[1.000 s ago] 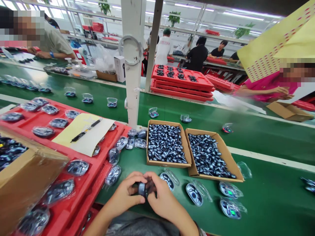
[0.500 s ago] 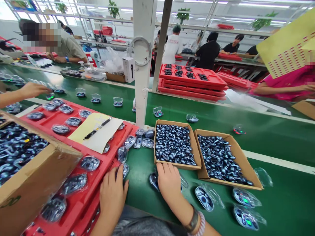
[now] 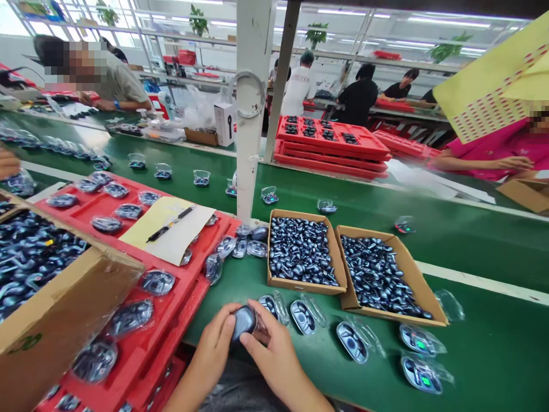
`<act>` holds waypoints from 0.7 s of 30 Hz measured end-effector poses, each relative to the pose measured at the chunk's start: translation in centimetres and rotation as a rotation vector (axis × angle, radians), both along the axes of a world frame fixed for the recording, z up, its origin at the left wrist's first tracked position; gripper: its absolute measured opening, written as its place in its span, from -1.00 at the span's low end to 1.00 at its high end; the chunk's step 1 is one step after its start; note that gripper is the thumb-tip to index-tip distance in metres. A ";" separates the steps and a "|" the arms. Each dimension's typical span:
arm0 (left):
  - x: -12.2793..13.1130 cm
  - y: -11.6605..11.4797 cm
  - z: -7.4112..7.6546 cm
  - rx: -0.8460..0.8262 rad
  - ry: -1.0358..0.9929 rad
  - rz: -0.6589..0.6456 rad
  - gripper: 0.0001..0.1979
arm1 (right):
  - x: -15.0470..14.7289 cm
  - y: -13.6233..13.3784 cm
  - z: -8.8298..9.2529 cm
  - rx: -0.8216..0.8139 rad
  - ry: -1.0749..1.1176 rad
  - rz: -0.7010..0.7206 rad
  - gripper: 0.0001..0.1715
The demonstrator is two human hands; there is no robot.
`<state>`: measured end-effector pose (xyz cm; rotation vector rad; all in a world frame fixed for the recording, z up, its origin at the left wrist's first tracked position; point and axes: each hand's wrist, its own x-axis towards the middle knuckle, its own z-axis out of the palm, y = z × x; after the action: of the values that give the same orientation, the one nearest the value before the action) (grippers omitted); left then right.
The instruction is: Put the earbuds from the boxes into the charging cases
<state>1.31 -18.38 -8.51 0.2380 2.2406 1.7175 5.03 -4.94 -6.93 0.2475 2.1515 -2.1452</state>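
Observation:
Both my hands are closed around one dark blue earbud charging case [image 3: 243,320], just above the near edge of the green table. My left hand [image 3: 218,337] grips its left side, and my right hand [image 3: 274,339] grips the right with the thumb across the lower face. Something clear, like thin film, shows beside the case under my right fingers. Right of my hands lie open charging cases with clear lids: one partly behind my right fingers, another case [image 3: 303,316] beside it, and a third case [image 3: 351,342]. Two more, such as the lit case [image 3: 421,373], show green displays.
Two cardboard trays, a left one [image 3: 306,286] and a right one [image 3: 398,316], hold many loose earbuds. At left, stacked red trays [image 3: 189,292] carry wrapped cases, paper and a pen [image 3: 171,223]. A large carton [image 3: 64,326] stands nearest. A white post [image 3: 249,143] rises behind. Co-workers sit across.
My left hand has left the red tray's edge with the case that lay there. My right hand has moved left from an open case to join it. A co-worker's hand at left has drawn back.

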 end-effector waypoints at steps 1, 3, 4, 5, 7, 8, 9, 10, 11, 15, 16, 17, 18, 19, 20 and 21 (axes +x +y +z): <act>-0.2 0.0 0.2 -0.079 0.100 -0.012 -0.66 | -0.2 -0.1 -0.1 0.009 -0.029 -0.053 -0.42; -0.5 -0.3 0.5 -0.146 0.229 -0.102 -0.65 | -0.5 0.1 -0.1 0.127 -0.033 -0.125 -0.44; -0.6 -0.5 0.5 -0.134 0.247 -0.159 -0.60 | -0.5 0.3 0.1 0.196 -0.016 -0.128 -0.43; -0.7 -0.6 0.5 -0.106 0.239 -0.215 -0.55 | -0.6 0.5 0.2 0.253 0.012 -0.109 -0.43; -0.6 -0.8 0.2 -0.027 0.178 -0.266 -0.49 | -0.5 0.9 0.5 0.287 0.074 -0.022 -0.40; -0.5 -0.7 0.1 0.021 0.132 -0.264 -0.48 | -0.5 1.0 0.7 0.262 0.088 0.037 -0.37; -0.4 -0.6 -0.1 0.069 0.085 -0.254 -0.48 | -0.5 1.1 0.7 0.224 0.088 0.090 -0.34; -0.3 -0.5 -0.3 0.110 0.043 -0.241 -0.48 | -0.5 1.1 0.8 0.197 0.079 0.126 -0.32; -0.1 -0.3 -0.5 0.141 0.015 -0.223 -0.48 | -0.6 1.0 0.8 0.195 0.067 0.139 -0.31; 0.3 0.3 -0.7 0.177 0.014 -0.136 -0.52 | -1.0 0.7 1.1 0.393 0.136 0.086 -0.32; 0.3 0.4 -0.7 0.189 0.014 -0.124 -0.53 | -1.2 0.8 1.3 0.439 0.170 0.085 -0.32; 0.3 0.4 -0.7 0.203 0.012 -0.112 -0.54 | -1.4 0.8 1.5 0.469 0.198 0.097 -0.31; 0.3 0.5 -0.6 0.217 0.007 -0.100 -0.54 | -1.5 1.0 1.7 0.483 0.216 0.121 -0.31; 0.2 0.5 -0.6 0.226 0.001 -0.086 -0.54 | -1.7 1.1 1.9 0.487 0.223 0.152 -0.30; 0.2 0.6 -0.6 0.232 -0.003 -0.071 -0.53 | -1.9 1.3 2.1 0.486 0.221 0.187 -0.30; 0.1 0.6 -0.5 0.233 -0.006 -0.058 -0.52 | -2.1 1.5 2.3 0.480 0.212 0.219 -0.29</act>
<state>1.46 -17.74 -9.05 0.3456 2.0062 1.9436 2.97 -3.49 -4.61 -0.1879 2.6455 -1.5791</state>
